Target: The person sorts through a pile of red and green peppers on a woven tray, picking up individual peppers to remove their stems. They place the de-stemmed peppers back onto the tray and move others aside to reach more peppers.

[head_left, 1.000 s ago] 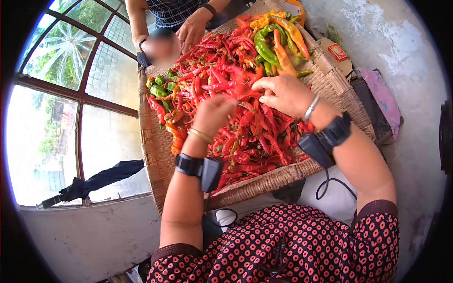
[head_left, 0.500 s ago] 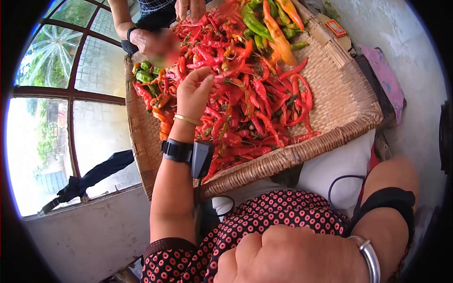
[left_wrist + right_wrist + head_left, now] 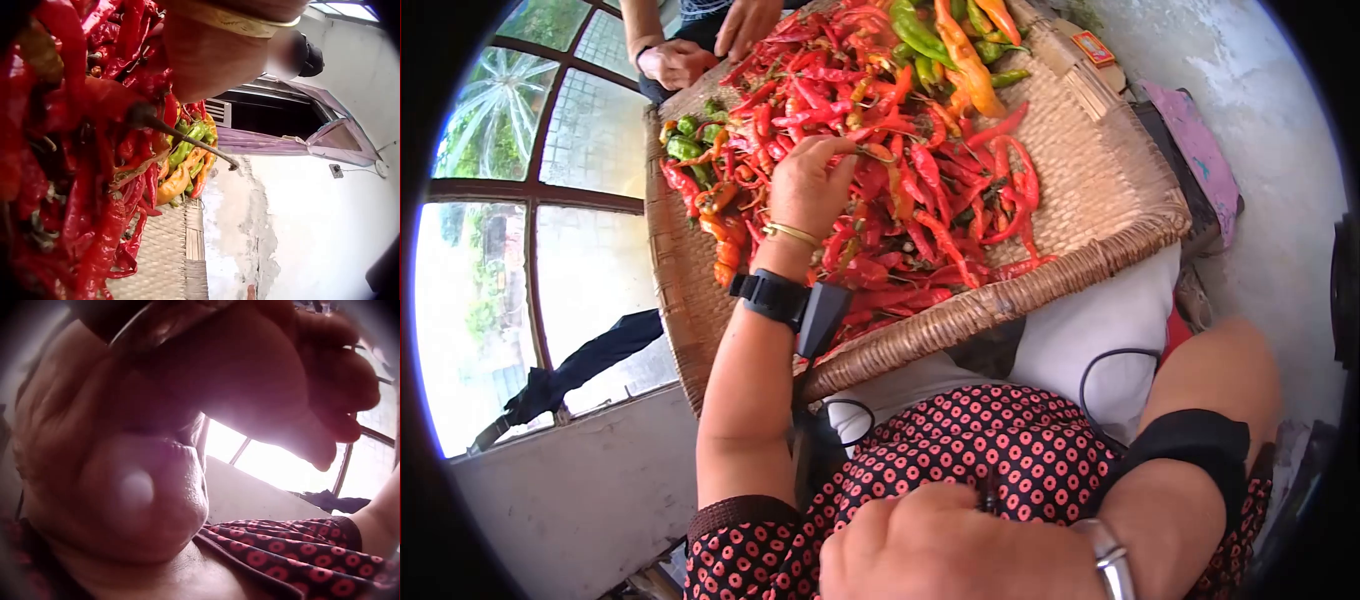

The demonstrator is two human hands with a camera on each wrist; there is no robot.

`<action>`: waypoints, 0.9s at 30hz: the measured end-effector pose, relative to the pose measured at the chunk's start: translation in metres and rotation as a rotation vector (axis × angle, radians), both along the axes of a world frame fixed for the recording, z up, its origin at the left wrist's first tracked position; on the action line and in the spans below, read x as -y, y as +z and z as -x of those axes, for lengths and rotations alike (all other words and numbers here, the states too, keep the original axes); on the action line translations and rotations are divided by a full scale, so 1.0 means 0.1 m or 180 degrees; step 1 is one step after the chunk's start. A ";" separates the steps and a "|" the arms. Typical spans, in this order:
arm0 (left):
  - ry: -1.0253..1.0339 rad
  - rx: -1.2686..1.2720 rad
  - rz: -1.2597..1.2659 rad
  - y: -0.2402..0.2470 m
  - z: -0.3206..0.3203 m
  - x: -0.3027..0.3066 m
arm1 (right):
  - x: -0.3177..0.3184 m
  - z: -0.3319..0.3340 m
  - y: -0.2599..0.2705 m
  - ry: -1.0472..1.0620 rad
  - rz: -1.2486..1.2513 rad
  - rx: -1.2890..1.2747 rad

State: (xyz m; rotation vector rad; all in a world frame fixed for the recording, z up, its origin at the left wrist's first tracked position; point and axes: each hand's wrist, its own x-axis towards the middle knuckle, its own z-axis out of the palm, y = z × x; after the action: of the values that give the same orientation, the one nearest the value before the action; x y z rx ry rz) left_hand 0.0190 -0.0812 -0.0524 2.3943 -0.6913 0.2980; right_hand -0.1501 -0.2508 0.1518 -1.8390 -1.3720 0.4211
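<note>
My left hand (image 3: 808,190) is over the heap of red peppers (image 3: 945,240) in a woven tray (image 3: 1100,190), thumb and forefinger apart near a thin stem; I see nothing held in it. In the left wrist view the base of this hand (image 3: 209,59) is above glossy red peppers (image 3: 94,244), a brown stem (image 3: 200,147) jutting beneath it. My right hand (image 3: 950,550) is in front of the patterned blouse (image 3: 1000,430), outside the tray, back upward. The right wrist view shows its fingers (image 3: 344,381) loosely bent, with nothing visible in them.
Green and orange peppers (image 3: 970,70) fill the tray's far right part, smaller green ones (image 3: 685,148) its left. Across the tray are another person's hands (image 3: 675,65). A window (image 3: 585,280) and a dark folded umbrella (image 3: 580,370) are on the left.
My right hand has come back from the peppers to the front of the blouse. My left hand stays over the heap. The other person's hands have shifted, and the head view has moved.
</note>
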 end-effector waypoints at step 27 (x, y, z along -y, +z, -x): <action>-0.0317 -0.2075 0.2465 0.52 -0.03 -0.08 | 0.43 -1.62 -1.82 -0.2075 0.1529 0.0360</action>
State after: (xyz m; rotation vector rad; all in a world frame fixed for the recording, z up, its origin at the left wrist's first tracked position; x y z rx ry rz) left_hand 0.0222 -0.0736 -0.0009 1.5616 -0.2971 -0.2282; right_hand 0.0119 -0.2937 -0.0300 -2.5999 -0.6913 0.3162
